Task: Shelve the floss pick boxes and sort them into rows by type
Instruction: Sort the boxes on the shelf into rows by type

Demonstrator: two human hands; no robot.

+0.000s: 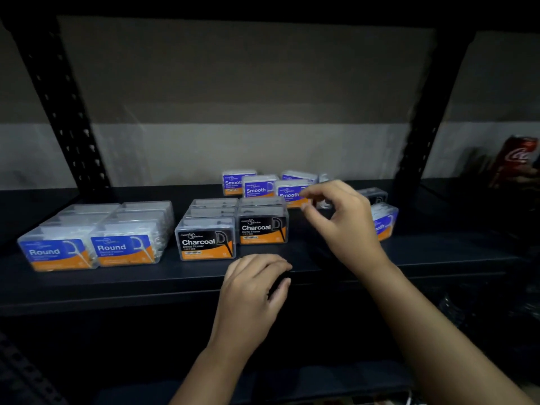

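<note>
**Floss pick boxes part-sorted on a dark shelf, both hands empty**

On the black metal shelf the boxes stand in groups by label. At the left, two rows of Round boxes run front to back, side by side and touching. Just right of them, with a small gap between, two rows of Charcoal boxes run the same way; the left row's front box sits a little nearer the shelf edge than the right row's. Behind the Charcoal rows, toward the back wall, Smooth boxes stand in a looser cluster, staggered rather than lined up. One more Smooth box stands apart at the right, tilted and partly hidden by the right wrist, and a dark-labelled box sits just behind it; its label cannot be read.

The right hand hovers above the shelf in front of the Smooth cluster, thumb and forefinger apart in a loose, half-curled pinch with nothing between them. The left hand sits low at the front edge of the shelf, fingers loosely curled downward, holding nothing that shows.

At the far right, beyond the shelf upright, a red Coca-Cola can lies blurred in the shadows
</note>
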